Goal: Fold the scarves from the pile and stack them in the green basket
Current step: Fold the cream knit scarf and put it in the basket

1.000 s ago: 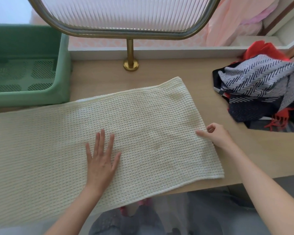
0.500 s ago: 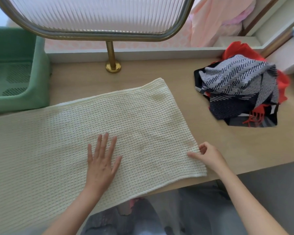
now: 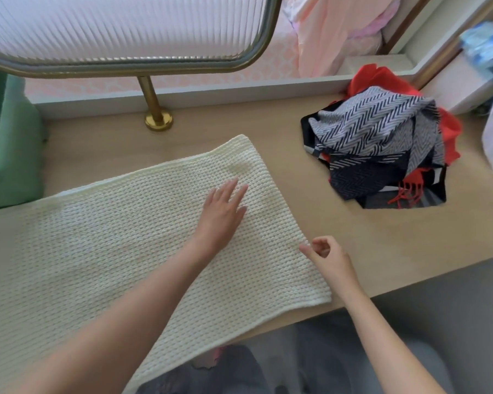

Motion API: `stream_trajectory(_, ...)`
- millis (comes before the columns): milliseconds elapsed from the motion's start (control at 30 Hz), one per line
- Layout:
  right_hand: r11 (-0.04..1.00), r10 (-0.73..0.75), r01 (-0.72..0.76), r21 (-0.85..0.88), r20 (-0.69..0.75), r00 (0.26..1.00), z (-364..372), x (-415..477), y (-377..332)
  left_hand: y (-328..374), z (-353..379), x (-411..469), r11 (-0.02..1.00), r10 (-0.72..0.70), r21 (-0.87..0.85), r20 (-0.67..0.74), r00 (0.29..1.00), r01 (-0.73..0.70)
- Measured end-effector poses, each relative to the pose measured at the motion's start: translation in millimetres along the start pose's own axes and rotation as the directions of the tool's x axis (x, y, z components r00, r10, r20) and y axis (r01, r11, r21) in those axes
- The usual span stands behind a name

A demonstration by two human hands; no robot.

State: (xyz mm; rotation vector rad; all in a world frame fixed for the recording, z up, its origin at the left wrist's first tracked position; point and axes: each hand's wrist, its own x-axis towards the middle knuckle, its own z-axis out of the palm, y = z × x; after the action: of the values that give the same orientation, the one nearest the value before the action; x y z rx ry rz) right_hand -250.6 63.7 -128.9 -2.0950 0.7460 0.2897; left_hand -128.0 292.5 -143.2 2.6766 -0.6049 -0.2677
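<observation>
A cream knitted scarf [image 3: 120, 251] lies flat across the wooden table [image 3: 382, 245], and its near edge hangs over the table front. My left hand [image 3: 222, 211] rests flat on the scarf's right part with straight fingers. At the middle of the scarf's right end, my right hand [image 3: 323, 255] pinches the edge with curled fingers. The pile of scarves [image 3: 382, 143], striped navy-white and red ones, sits at the right back of the table. Only a corner of the green basket [image 3: 9, 155] shows at the left edge.
A ribbed screen on a brass post [image 3: 155, 109] stands behind the scarf. A white ledge [image 3: 211, 92] runs along the table's back. Pink fabric [image 3: 333, 32] hangs beyond it. My knees show below the table front.
My left hand has slid up and to the right across the scarf. My right hand has stayed at the scarf's right edge. The view has turned right, leaving less of the basket visible.
</observation>
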Motion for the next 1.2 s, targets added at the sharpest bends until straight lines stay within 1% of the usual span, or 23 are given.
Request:
stream_trajectory(100, 0.995, -0.055, 0.054, -0.081, -0.008, 0.998, 10.6, 9.3, -6.8, 20.6, 3.8, 54.8, 0.991, 0.076, 0.104, 0.09, 0.993, -0.085)
stream_trajectory(200, 0.979, -0.11, 0.103, -0.177, -0.029, 0.993, 20.4, 10.0, -0.9, 19.7, 18.6, 84.8, 0.983, 0.053, 0.164, 0.174, 0.983, -0.082)
stream_trajectory(267, 0.978, -0.127, 0.114, -0.175, -0.065, 0.99, 24.4, 6.2, 5.5, 11.5, 28.8, 97.4, 0.977, 0.024, 0.204, 0.2, 0.979, -0.065)
stream_trajectory(333, 0.976, -0.146, 0.129, -0.173, -0.089, 0.985, 26.1, 2.4, 10.0, 3.7, 31.0, 109.0, 0.98, 0.011, 0.193, 0.191, 0.982, -0.049)
stream_trajectory(367, 0.978, -0.148, 0.131, -0.159, -0.097, 0.984, 25.5, 0.9, 10.8, 0.5, 29.5, 114.0, 0.984, 0.031, 0.17, 0.156, 0.987, -0.058)
stream_trajectory(400, 0.983, -0.143, 0.129, -0.131, -0.1, 0.985, 24.5, -0.4, 11.4, -1.7, 26.9, 118.2, 0.988, 0.062, 0.136, 0.079, 0.995, -0.073)
stream_trajectory(467, 0.989, -0.125, 0.118, -0.086, -0.075, 0.989, 21.0, -3.6, 11.8, -5.7, 24.2, 122.5, 0.995, 0.071, 0.081, -0.127, 0.989, -0.061)
stream_trajectory(500, 0.99, -0.119, 0.113, -0.079, -0.063, 0.991, 19.0, -4.9, 12.8, -7.7, 22.7, 125.1, 0.997, 0.04, 0.074, -0.141, 0.989, -0.03)
stream_trajectory(533, 0.992, -0.109, 0.105, -0.069, -0.054, 0.993, 17.0, -5.8, 14.4, -10.6, 21.4, 128.1, 0.997, 0.003, 0.082, -0.072, 0.997, 0.003)
stream_trajectory(600, 0.996, -0.088, 0.088, -0.03, -0.015, 0.996, 12.0, -5.2, 15.5, -14.1, 20.0, 133.8, 0.99, -0.061, 0.132, 0.126, 0.99, 0.044)
stream_trajectory(667, 0.997, -0.048, 0.045, 0.058, 0.058, 0.997, 5.3, -1.2, 13.7, -11.5, 12.3, 141.7, 0.993, -0.073, 0.105, 0.197, 0.978, 0.053)
stream_trajectory(700, 0.99, -0.024, 0.01, 0.14, 0.097, 0.995, 1.7, 0.8, 10.6, -8.6, 7.4, 142.8, 0.996, -0.076, 0.057, 0.173, 0.982, 0.068)
stream_trajectory(767, 0.953, 0.002, -0.05, 0.299, 0.16, 0.987, -4.9, 3.1, 2.0, 1.2, -1.7, 133.2, 0.988, -0.114, -0.109, -0.021, 0.993, 0.111)
stream_trajectory(833, 0.913, -0.004, -0.078, 0.399, 0.2, 0.98, -10.1, -0.9, -10.2, 19.0, -12.8, 105.9, 0.939, -0.201, -0.321, -0.219, 0.955, 0.124)
stream_trajectory(867, 0.902, -0.014, -0.079, 0.424, 0.212, 0.977, -11.6, -4.5, -17.6, 31.1, -18.3, 87.6, 0.908, -0.241, -0.396, -0.229, 0.943, 0.136)
stream_trajectory(900, 0.893, -0.025, -0.078, 0.443, 0.223, 0.975, -12.1, -9.4, -25.1, 43.7, -22.8, 67.2, 0.862, -0.28, -0.476, -0.164, 0.946, 0.173)
stream_trajectory(933, 0.886, -0.04, -0.074, 0.458, 0.234, 0.972, -10.9, -15.4, -32.7, 55.0, -26.1, 46.3, 0.779, -0.323, -0.578, -0.04, 0.946, 0.242)
stream_trajectory(1000, 0.874, -0.089, -0.043, 0.485, 0.246, 0.965, -3.5, -31.4, -50.1, 72.0, -33.1, 10.1, 0.494, -0.39, -0.76, 0.24, 0.889, 0.422)
stream_trajectory(1033, 0.88, -0.113, -0.017, 0.475, 0.245, 0.963, 3.9, -39.9, -56.8, 76.1, -36.5, -3.1, 0.362, -0.404, -0.792, 0.342, 0.848, 0.492)
stream_trajectory(1067, 0.896, -0.122, 0.002, 0.444, 0.243, 0.962, 13.8, -47.6, -61.3, 77.3, -38.0, -14.6, 0.284, -0.411, -0.797, 0.401, 0.819, 0.533)
stream_trajectory(1100, 0.912, -0.126, 0.013, 0.41, 0.25, 0.96, 25.0, -55.1, -65.2, 77.0, -39.3, -24.0, 0.25, -0.419, -0.793, 0.428, 0.801, 0.555)
stream_trajectory(1133, 0.92, -0.121, 0.006, 0.392, 0.268, 0.956, 35.7, -61.8, -68.4, 74.7, -39.1, -32.3, 0.252, -0.433, -0.781, 0.437, 0.789, 0.571)
stream_trajectory(1200, 0.908, -0.114, -0.042, 0.416, 0.344, 0.932, 54.9, -71.5, -68.9, 67.0, -32.6, -46.5, 0.319, -0.473, -0.726, 0.435, 0.766, 0.61)
